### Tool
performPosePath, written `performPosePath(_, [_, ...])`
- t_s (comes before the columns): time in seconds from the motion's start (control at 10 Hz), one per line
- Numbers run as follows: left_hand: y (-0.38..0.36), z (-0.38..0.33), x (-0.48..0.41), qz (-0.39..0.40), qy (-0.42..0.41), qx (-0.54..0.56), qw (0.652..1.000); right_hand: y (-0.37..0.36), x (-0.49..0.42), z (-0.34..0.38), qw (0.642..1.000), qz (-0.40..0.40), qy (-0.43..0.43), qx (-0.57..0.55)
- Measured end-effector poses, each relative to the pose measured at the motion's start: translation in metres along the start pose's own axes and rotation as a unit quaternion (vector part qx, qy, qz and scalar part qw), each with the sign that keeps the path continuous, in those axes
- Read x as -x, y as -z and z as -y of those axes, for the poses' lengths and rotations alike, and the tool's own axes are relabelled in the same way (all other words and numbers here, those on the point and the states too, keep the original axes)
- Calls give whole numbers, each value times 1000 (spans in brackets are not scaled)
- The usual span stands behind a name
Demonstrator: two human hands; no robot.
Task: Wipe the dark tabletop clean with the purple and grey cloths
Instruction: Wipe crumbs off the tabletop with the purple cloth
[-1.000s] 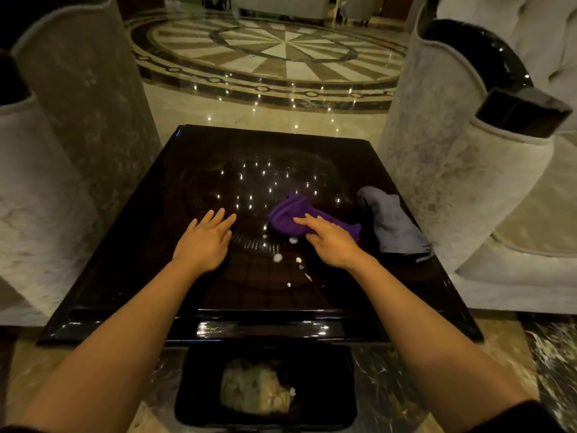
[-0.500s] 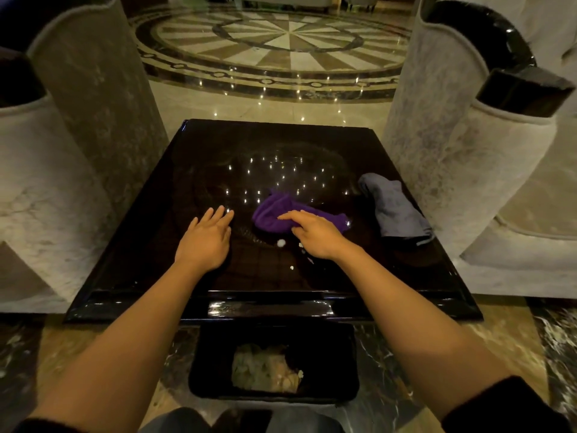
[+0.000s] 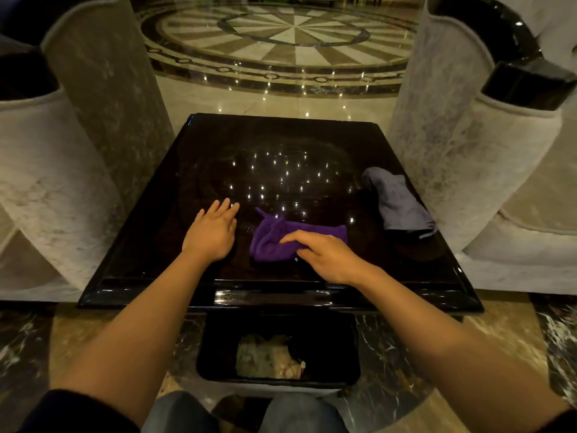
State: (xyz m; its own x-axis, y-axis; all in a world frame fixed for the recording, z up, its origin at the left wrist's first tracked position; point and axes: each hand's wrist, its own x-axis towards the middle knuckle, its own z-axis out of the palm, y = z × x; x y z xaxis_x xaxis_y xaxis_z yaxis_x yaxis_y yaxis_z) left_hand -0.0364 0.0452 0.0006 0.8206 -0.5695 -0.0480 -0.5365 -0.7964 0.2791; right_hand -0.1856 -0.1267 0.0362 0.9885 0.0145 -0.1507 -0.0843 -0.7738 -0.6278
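Table [image 3: 218,145]: dark, glossy, mid-frame.
Purple cloth [image 3: 274,239]: dragged nearer under right hand [image 3: 324,256], fingers spread flat; white specks mostly gone.
Left hand [image 3: 212,234]: flat, open.
Grey cloth [image 3: 396,201]: right, untouched.

**One head-worn view, looking forward and down**

A single wide-angle camera sits on the person's head, tilted steeply down over the glossy dark square tabletop [image 3: 281,145], close enough that both forearms enter from the bottom corners. It faces 12 o'clock, toward the patterned round marble floor inlay [image 3: 290,32]. Pale upholstered armchairs [image 3: 462,157] bow inward at 3 and 9 o'clock. No second view exists.
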Motion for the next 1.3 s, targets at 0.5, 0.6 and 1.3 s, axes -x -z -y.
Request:
performPosePath(0.5, [0, 1, -1, 6, -2, -2, 1000, -35, 62, 17, 999, -28, 32, -11])
performPosePath(0.6, [0, 1, -2, 7, -2, -4, 1000, -39, 71, 19, 999, -33, 39, -7])
performPosePath(1.3, [-1, 2, -2, 4, -3, -12, 1000, 77, 9, 7, 937, -307, 42, -158])
